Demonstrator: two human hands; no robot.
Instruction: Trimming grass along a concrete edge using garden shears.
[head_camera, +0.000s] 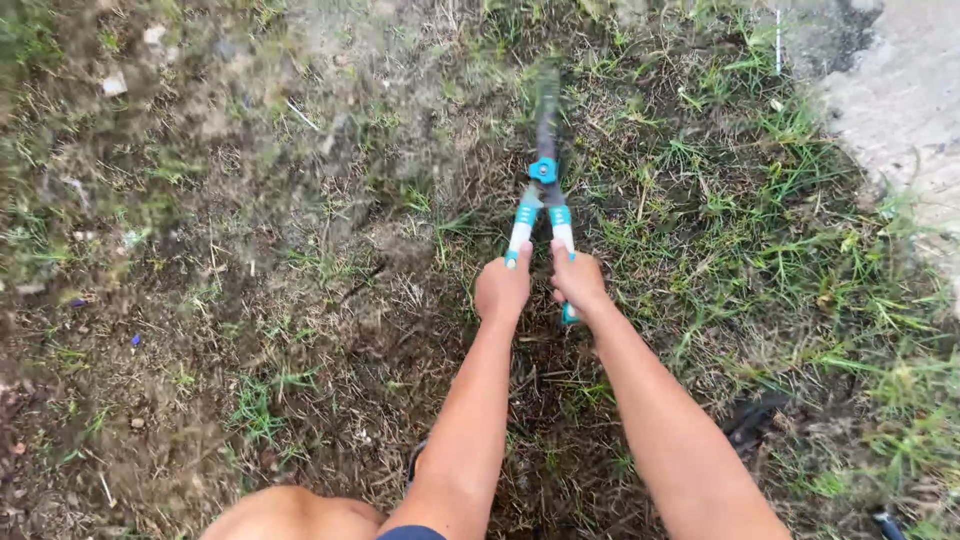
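Observation:
I hold a pair of garden shears (543, 175) with white and teal handles and dark blades. My left hand (502, 290) grips the left handle and my right hand (578, 282) grips the right handle. The handles are close together, so the blades lie shut, pointing away from me over sparse grass. The blade tips are blurred. Both of my forearms reach forward from the bottom of the view.
Patchy grass and bare soil (250, 300) cover the ground. A pale concrete slab (900, 100) lies at the top right. My knee (290, 515) shows at the bottom edge. A dark object (750, 420) lies in the grass right of my right arm.

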